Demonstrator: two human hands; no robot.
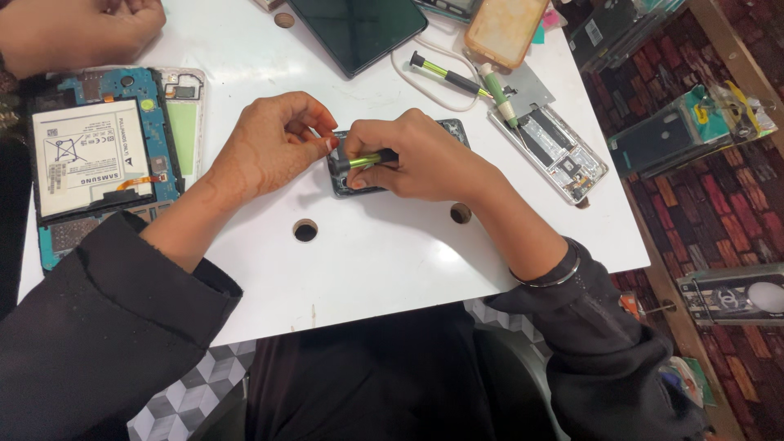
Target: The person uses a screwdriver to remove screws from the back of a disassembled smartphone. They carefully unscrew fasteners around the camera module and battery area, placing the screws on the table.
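Note:
A small dark phone (451,129) lies opened on the white table (384,253), mostly hidden under my hands. My right hand (416,159) grips a green and black screwdriver (363,160), held almost level, its tip end toward my left hand. My left hand (273,143) sits just left of the phone, fingertips pinched together near the screwdriver's end and the phone's left edge. Whether those fingers hold a tiny part cannot be seen.
An opened tablet (98,155) with a white battery lies at the left, another person's hand (77,28) above it. A dark tablet (359,28), an orange phone case (506,28), two more screwdrivers (457,77) and an opened silver phone (555,151) lie at the back right. Two holes (305,230) pierce the table.

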